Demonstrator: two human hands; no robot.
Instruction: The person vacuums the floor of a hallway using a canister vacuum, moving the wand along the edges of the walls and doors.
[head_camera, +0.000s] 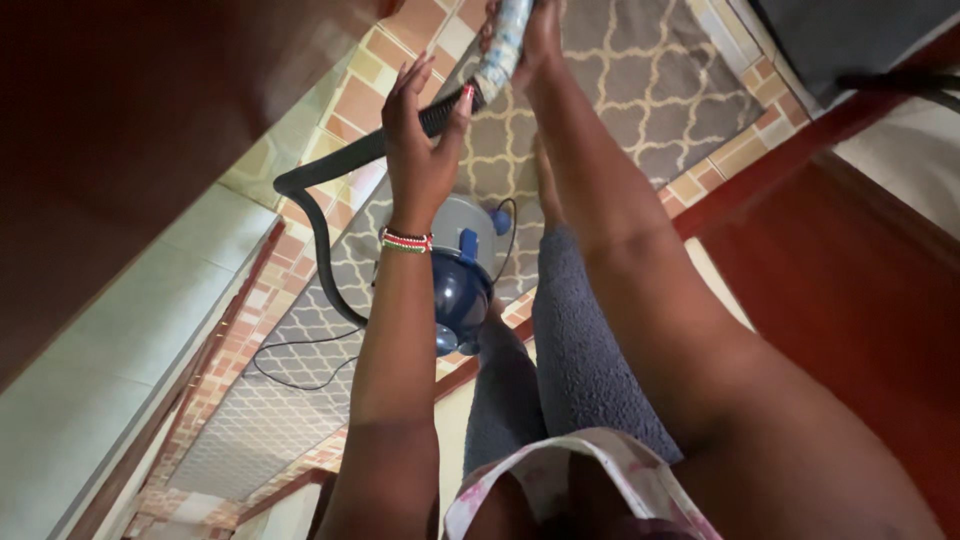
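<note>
1. Fingers of the left hand (420, 150) are spread and only loosely curled, the palm set against the black ribbed hose (340, 165) just where it meets the pale wrapped tube (503, 45); the grip is loose, touching rather than clenched.
2. Right hand (537, 40) sits at the top edge of the view, its grip wrapped around the pale wrapped tube; part of the hand is cut off by the frame.
3. Beaded bracelet (406, 241) in red, white, green and black circles the left wrist.
4. Black ribbed hose runs from the hands down to the left, curves, and drops toward the blue and grey vacuum cleaner (462, 265).
5. Vacuum cleaner stands on the floor directly below the hands, between the left forearm and the legs in grey trousers (570, 340), and the forearm hides part of it.
6. Thin black cord (300, 345) loops loosely across the grey patterned rug (640, 80) to the left of the vacuum cleaner.
7. Rug lies over a tiled floor (360, 100) with orange and cream squares along its edge.
8. Dark red-brown wooden panels (130, 120) close in on the left and the right, leaving a narrow passage.
</note>
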